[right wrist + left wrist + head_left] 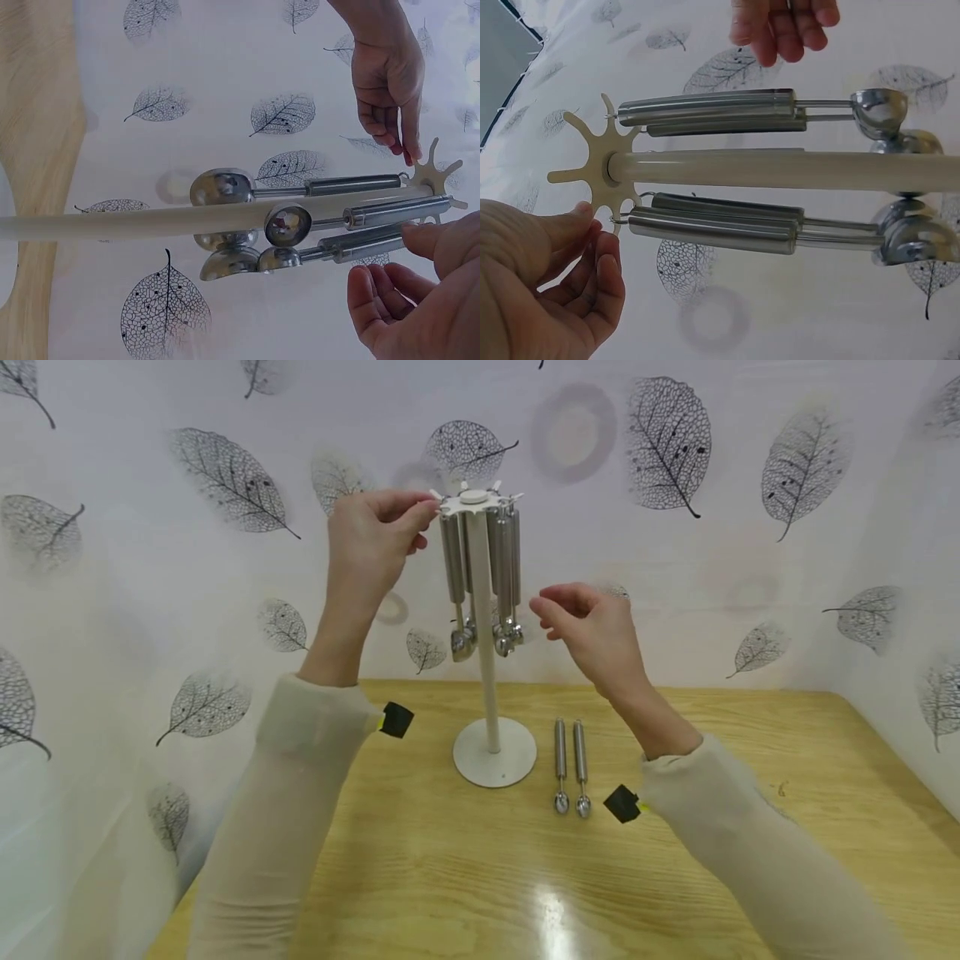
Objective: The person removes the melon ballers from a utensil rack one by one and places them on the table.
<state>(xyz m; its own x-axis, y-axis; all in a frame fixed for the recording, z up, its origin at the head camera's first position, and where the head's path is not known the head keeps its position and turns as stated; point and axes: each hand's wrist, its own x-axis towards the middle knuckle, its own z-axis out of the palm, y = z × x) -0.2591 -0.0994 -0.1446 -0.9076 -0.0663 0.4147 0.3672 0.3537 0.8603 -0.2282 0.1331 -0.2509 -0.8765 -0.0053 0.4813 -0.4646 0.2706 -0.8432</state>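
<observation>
A white rotating stand [486, 685] stands upright, with a star-shaped top of hooked prongs [604, 161]. Several metal scoops with round bowls [504, 556] hang from its prongs, handles up. My left hand [367, 539] is raised at the top's left side, thumb and forefinger pinching one prong beside a hanging scoop [712, 229]. To the right of the hanging scoops, my right hand [600, 631] hovers with loosely bent fingers and nothing in them. In the head view a gap separates it from the scoops.
Two more scoops [570, 768] lie side by side on the wooden table [420, 860], right of the stand's round base [495, 772]. Behind the table hangs a pale leaf-patterned cloth [735, 560]. A black tag hangs near each sleeve cuff.
</observation>
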